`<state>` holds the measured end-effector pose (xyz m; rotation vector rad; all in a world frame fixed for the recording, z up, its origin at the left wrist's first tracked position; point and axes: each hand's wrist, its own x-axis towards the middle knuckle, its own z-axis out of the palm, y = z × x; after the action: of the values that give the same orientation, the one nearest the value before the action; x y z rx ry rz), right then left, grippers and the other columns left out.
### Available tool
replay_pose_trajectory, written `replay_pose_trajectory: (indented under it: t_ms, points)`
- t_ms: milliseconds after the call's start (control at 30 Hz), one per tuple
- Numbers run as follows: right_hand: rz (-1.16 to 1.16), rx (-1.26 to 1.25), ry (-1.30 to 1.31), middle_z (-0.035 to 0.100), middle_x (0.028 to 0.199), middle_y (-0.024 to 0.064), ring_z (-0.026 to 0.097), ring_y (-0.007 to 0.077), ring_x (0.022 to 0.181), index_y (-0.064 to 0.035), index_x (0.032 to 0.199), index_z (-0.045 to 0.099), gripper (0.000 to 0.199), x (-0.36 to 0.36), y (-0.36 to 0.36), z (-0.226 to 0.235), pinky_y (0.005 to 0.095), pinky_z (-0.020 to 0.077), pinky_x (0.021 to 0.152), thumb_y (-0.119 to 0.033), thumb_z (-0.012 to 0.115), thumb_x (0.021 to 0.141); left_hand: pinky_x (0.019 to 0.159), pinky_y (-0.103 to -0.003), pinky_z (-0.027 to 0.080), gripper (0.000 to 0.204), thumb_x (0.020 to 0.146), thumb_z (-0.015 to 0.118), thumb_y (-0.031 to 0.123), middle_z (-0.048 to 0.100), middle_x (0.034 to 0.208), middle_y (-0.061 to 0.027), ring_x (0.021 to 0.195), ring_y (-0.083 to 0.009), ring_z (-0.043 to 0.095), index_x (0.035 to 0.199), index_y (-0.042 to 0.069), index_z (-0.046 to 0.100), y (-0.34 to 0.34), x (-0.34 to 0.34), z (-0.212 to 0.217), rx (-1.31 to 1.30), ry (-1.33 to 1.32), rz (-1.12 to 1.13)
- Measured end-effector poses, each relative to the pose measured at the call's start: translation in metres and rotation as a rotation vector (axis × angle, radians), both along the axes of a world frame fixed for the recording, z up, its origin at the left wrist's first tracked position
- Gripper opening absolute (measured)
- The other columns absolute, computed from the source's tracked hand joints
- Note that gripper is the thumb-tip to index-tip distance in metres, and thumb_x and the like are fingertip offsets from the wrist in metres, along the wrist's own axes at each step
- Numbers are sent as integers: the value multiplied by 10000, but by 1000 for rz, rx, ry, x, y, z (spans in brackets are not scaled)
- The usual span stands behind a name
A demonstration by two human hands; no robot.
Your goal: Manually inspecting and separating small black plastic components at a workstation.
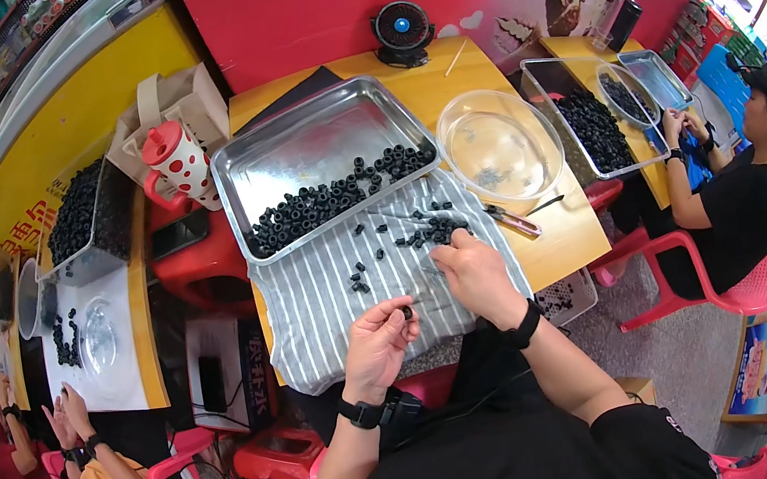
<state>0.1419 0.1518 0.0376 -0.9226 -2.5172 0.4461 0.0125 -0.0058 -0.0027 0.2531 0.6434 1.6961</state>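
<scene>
Black sleeves and two forearms come up from the lower edge, each wrist wearing a dark band, and the left hand (378, 340) is pinching a single small black ring (407, 312) between thumb and fingertip, held up just above the striped cloth (313, 302). Over to the right hand (476, 270): it is down on the cloth with fingers curled, the tips at a loose cluster of rings (438, 228), though whether anything is actually gripped there cannot be told from this angle. A scatter of single rings lies between the two hands on the stripes. Beyond the cloth sits the steel tray (306, 141), and a thick band of rings runs along its near side, so by the look of it a large share has yet to be handled. The clear round bowl (499, 144) beside the tray holds only a few dark bits at its bottom, which suggests the work is in its early part. The rings themselves look alike: small, matte black, stubby, each with a hole through the middle. Thin tools lie on the yellow table (565, 229) just right of the cloth. A seated person at the far right works over another tray of rings.
</scene>
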Motion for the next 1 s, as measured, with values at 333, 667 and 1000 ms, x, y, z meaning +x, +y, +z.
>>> replay_pose_trajectory:
  t_ms: [333, 667, 1000]
  points:
    - [79, -185, 149, 579, 800, 137, 616, 330, 722, -9, 857, 613, 68, -3, -4, 4, 405, 478, 621, 11, 650, 803, 795, -284, 543, 262, 962, 579, 27, 677, 1047, -121, 887, -177, 667, 1215, -35, 605, 1, -2, -6, 53, 9, 0]
    - [335, -357, 423, 578, 787, 114, 603, 263, 676, 19, 854, 613, 106, -7, -47, 24, 330, 459, 575, 78, 665, 782, 837, -306, 557, 258, 952, 558, -27, 677, 1086, -135, 920, -188, 666, 1201, -67, 612, 0, 0, -7, 53, 43, 14]
    - [379, -496, 517, 598, 813, 90, 618, 195, 699, 10, 934, 672, 139, -8, -60, 27, 286, 476, 577, 59, 674, 804, 819, -284, 536, 264, 933, 606, 1, 672, 1073, -111, 895, -168, 649, 1193, -44, 618, -8, 0, -7, 91, -75, 52]
